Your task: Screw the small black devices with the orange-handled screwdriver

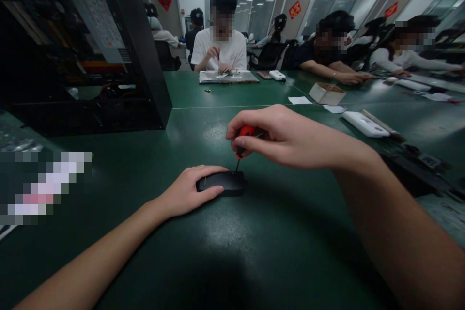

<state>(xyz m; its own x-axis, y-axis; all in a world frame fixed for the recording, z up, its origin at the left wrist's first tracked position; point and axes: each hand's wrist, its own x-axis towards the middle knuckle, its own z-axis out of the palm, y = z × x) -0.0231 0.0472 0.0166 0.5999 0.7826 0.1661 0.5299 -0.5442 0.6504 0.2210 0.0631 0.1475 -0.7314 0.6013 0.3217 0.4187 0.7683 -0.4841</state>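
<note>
- Two bare hands in play, both closed: the left hand (189, 186) clasps the left end of one black box (234, 183), flat on the green table (174, 261).
- Box straight ahead, long axis running left to right; the left hand is nearer, right against it!
- Up above the box's right end, the right hand (279, 133) grips one screwdriver (247, 131), steep, tip at the far edge; touching or just short, can't tell.
- Beyond: one computer case (141, 68) left, one open carton (327, 93) right.
- Farthest back, three red wall signs (164, 1).
</note>
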